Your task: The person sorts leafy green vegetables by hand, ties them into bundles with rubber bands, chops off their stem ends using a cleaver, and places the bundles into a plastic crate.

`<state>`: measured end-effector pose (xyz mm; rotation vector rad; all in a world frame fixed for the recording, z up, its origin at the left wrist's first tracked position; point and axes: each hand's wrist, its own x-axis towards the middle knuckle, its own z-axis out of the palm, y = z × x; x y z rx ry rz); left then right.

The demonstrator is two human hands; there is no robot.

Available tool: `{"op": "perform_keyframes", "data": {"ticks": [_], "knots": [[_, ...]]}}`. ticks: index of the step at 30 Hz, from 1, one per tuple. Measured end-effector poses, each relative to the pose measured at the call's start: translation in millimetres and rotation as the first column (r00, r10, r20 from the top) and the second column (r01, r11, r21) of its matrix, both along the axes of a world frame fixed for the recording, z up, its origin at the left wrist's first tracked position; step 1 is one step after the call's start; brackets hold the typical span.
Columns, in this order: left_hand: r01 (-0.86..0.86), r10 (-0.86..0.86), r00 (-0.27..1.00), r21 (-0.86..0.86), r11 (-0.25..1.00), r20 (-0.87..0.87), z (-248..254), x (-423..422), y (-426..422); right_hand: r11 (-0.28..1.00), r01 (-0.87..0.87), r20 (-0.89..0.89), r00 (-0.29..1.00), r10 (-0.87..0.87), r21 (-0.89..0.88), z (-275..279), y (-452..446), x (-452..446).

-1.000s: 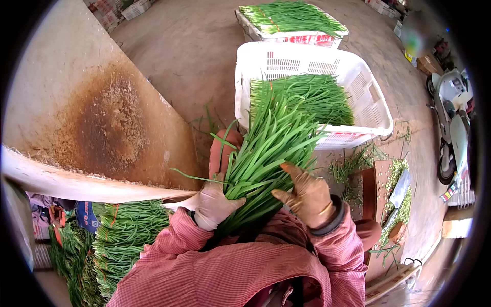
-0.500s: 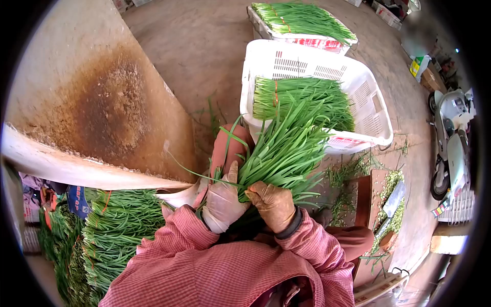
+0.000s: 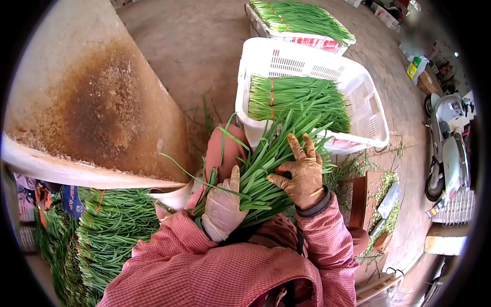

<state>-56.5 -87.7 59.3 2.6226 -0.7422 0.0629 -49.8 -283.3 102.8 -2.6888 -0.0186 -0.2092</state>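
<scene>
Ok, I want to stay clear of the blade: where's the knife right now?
In the head view, the knife lies toward the right side, among pale green trimmings, between the person's right hand and the scooter.

Red print (image 3: 319, 43) on the rear white crate (image 3: 298, 37), lettering on the blue bag (image 3: 72, 201): none legible.

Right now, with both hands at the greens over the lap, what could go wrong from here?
1. No band shows on these greens, and the right hand has its fingers spread, so stalks might slip loose.
2. One long leaf sticks out past the left hand; it could snag or end up outside the bunch.
3. A knife lies uncovered to the person's right; a careless reach there might mean a cut.
</scene>
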Motion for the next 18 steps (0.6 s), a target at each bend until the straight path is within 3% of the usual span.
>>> {"op": "perform_keyframes", "data": {"ticks": [4,5,6,7,8,10,11,14,16,17,18], "knots": [[0.004,-0.004,1.000,0.012,1.000,-0.009,2,1,0,0.995,-0.088,0.149,0.986,0.079,0.051,-10,-3,-5],[0.003,-0.003,1.000,0.011,1.000,-0.011,3,2,0,0.892,-0.007,0.235,0.965,-0.112,0.452,-9,-9,-6],[-0.001,0.002,1.000,0.030,1.000,-0.021,4,2,0,0.628,0.019,0.232,0.920,-0.315,0.778,-5,-15,-6],[-0.003,0.005,0.999,0.049,0.999,-0.033,4,1,0,0.767,-0.066,0.405,0.877,-0.260,0.638,2,-26,-8],[0.000,0.002,0.999,0.048,0.999,-0.039,5,1,-1,0.366,-0.187,0.301,0.910,-0.286,0.912,5,-18,-10],[0.023,-0.018,0.997,0.073,0.997,-0.071,7,0,-1,0.812,0.110,-0.015,0.992,-0.123,0.573,30,-11,-10],[0.032,-0.028,0.997,0.070,0.997,-0.067,7,0,-3,0.935,0.075,0.014,0.996,-0.085,0.348,23,-9,-3],[0.011,-0.009,0.999,0.070,0.997,-0.031,7,-2,-2,0.982,-0.101,0.138,0.987,0.079,0.162,-6,9,11],[0.017,-0.015,0.999,0.043,0.999,-0.048,7,-1,-1,0.971,-0.111,0.222,0.973,0.063,0.212,-11,10,12],[0.011,-0.009,0.999,0.042,0.999,-0.047,8,1,-1,0.723,0.013,0.101,0.988,-0.113,0.690,-3,4,11],[0.007,-0.005,0.998,0.044,0.999,-0.055,9,0,0,0.255,0.154,-0.103,0.974,-0.204,0.954,6,-2,8]]}}
